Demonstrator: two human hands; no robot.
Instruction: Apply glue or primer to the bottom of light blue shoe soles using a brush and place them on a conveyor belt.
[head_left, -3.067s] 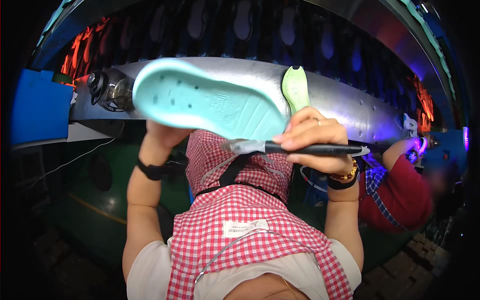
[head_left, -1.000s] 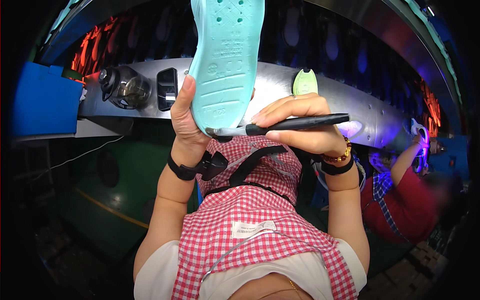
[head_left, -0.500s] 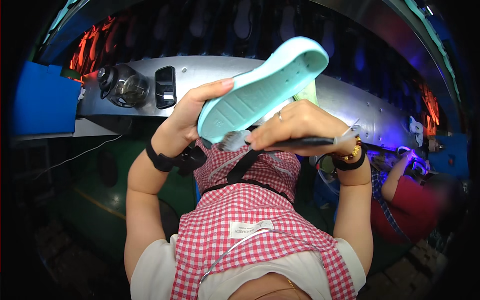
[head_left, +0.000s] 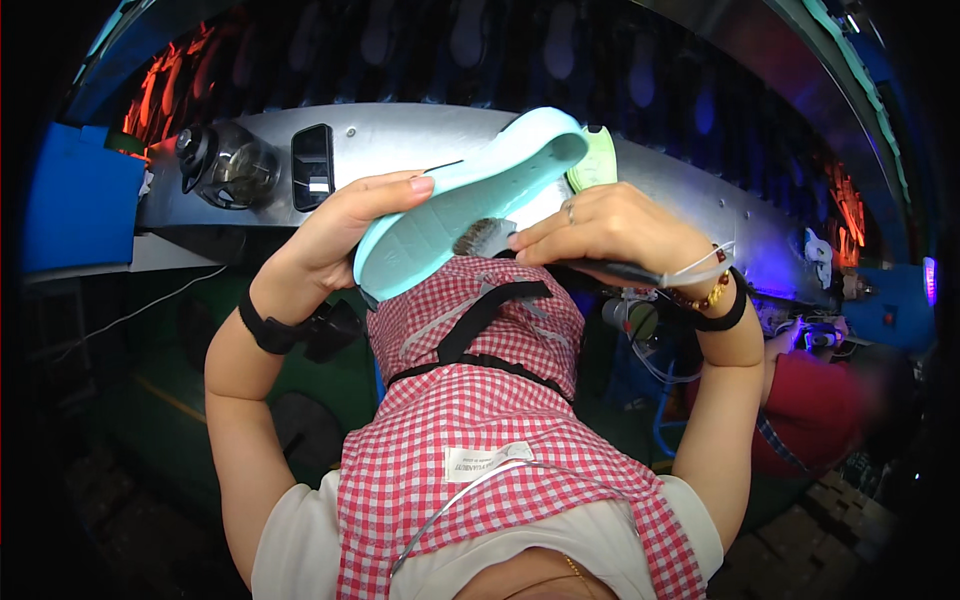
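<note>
One turquoise shoe sole (head_left: 430, 225) slants over the tabletop's (head_left: 420, 140) near edge, its near end gripped by the left hand's (head_left: 350, 225) fingers; the right hand's (head_left: 610, 235) pinch one brush (head_left: 488, 238). On the tabletop lie one jug (head_left: 240, 165) and one black rectangular object (head_left: 312, 165) at left, plus one lime-green piece (head_left: 598, 160) beyond, partly blocked by the sole. One co-worker's red sleeve (head_left: 810, 410) shows at right, blurred. Whether the bristles touch the sole is unclear.

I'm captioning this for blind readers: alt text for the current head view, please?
A person's left hand grips a tilted turquoise shoe sole; the right hand holds a black-handled brush, bristles at the sole's edge. Beyond, a lidded jug rests on a metal counter.
</note>
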